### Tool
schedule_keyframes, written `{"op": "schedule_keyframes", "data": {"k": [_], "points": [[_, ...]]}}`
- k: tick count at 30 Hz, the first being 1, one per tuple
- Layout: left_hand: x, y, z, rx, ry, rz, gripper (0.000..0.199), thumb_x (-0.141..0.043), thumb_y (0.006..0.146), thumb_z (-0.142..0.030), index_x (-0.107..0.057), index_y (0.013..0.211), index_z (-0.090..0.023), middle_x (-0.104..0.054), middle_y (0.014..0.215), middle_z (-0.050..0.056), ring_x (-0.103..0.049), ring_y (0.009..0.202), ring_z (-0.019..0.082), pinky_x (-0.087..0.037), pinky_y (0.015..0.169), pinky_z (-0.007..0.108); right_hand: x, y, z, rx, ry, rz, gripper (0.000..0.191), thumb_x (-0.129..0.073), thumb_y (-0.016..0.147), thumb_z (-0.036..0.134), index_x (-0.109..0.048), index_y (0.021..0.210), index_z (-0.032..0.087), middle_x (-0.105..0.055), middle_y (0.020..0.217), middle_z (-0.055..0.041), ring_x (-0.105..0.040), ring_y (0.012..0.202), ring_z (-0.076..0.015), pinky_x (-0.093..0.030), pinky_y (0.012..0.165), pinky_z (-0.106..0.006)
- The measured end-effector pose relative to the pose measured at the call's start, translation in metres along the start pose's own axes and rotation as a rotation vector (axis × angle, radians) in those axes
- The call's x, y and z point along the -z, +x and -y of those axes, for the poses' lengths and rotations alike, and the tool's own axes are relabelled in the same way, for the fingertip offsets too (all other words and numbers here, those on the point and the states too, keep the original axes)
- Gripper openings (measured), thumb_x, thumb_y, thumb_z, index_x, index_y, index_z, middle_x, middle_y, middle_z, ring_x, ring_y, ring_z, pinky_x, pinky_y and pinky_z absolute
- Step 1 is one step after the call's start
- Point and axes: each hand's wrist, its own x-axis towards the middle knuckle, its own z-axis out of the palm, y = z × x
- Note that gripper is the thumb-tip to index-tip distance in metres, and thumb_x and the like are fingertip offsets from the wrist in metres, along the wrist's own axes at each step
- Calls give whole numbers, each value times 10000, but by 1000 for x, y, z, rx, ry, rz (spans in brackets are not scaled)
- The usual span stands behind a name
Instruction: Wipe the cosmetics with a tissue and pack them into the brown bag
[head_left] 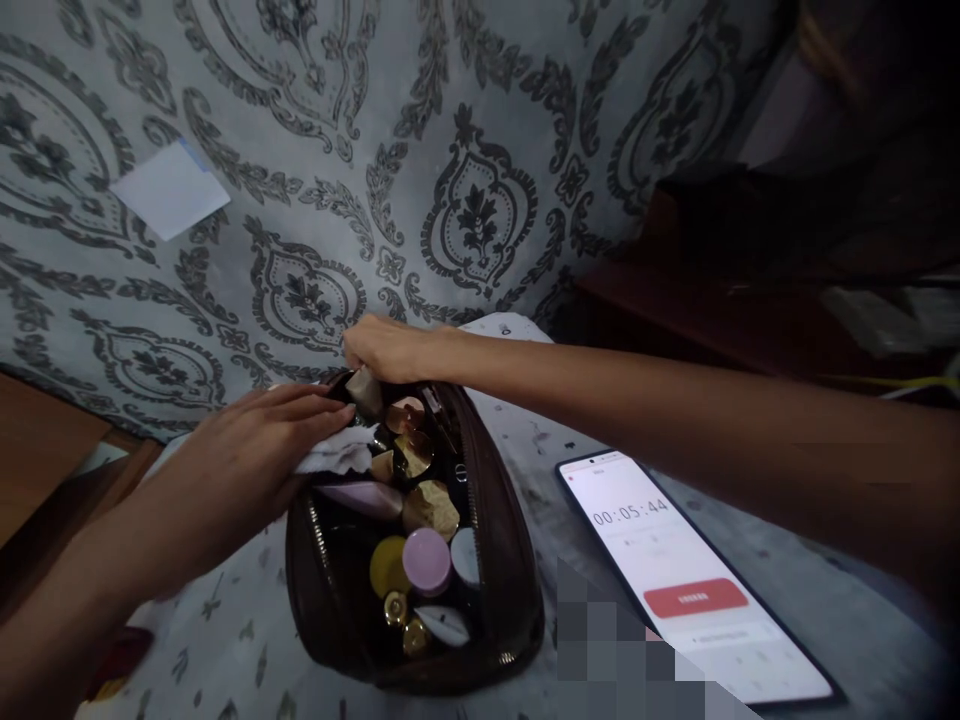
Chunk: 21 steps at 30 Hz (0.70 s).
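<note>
A dark brown zip cosmetics bag (504,540) stands unzipped on the bed-like surface, packed with small containers. At its left rim, my left hand (274,432) is closed on a crumpled white cloth (341,450), which hangs over the opening. My right hand (388,350) is curled at the far end of the bag, close above a beige item (364,393); what its fingers grip is hidden. Inside the bag lie a pink-lidded jar (427,562), a yellow round lid (389,567), a faceted gold cap (432,510) and a pale pink tube (367,498).
A phone (682,570) showing a running timer lies right of the bag on the white printed sheet (240,580). Behind rises a patterned wall (480,220) with a paper (171,190) on it. Wooden furniture (45,440) stands at left, dark furniture at right.
</note>
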Motion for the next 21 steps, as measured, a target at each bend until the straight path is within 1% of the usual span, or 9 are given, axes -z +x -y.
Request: {"op": "schedule_keyframes", "data": {"k": [2, 6, 10, 14, 18, 21], "points": [[2, 6, -1, -9, -9, 30, 403, -457, 907, -200, -597, 1281, -259, -636, 1309, 45, -548, 1257, 259, -455, 1065, 443, 0, 1, 0, -21, -21, -18, 158, -638, 726, 101, -707, 846, 176, -682, 827, -5, -614, 778, -156, -409, 655, -222], [7, 16, -2, 15, 20, 70, 352, -480, 914, -232, -614, 1238, -217, -646, 1261, 78, -565, 1206, 267, -476, 1018, 431, -1, 3, -4, 73, -29, -19, 190, -633, 708, 49, -723, 843, 147, -680, 787, 1, -594, 760, -138, -398, 658, -202], [11, 17, -3, 12, 30, 105, 308, -489, 912, -201, -630, 1185, -220, -656, 1235, 75, -574, 1185, 250, -483, 995, 396, 1, 3, -2, 116, -38, 0, 285, -606, 693, -1, -740, 907, 132, -694, 824, -4, -594, 782, -135, -391, 644, -188], [13, 17, -6, 49, -14, 117, 286, -489, 915, -191, -627, 1165, -212, -668, 1199, 75, -581, 1181, 238, -477, 995, 375, 4, 0, 5, 141, -94, 47, 364, -580, 679, -36, -745, 974, 100, -717, 876, -48, -609, 815, -152, -386, 629, -195], [14, 18, -9, 50, -58, 114, 263, -468, 945, -212, -631, 1151, -199, -676, 1193, 75, -587, 1179, 234, -460, 1020, 376, 3, -1, 6, 203, -98, 105, 315, -564, 667, -52, -758, 863, 101, -728, 807, -44, -614, 761, -141, -400, 635, -195], [12, 17, -8, 28, -84, 93, 252, -462, 958, -220, -632, 1140, -184, -678, 1201, 79, -586, 1182, 229, -416, 1075, 382, 1, -1, 5, 174, -83, 112, 325, -555, 671, -56, -766, 857, 107, -740, 814, -47, -635, 781, -144, -419, 660, -197]]}}
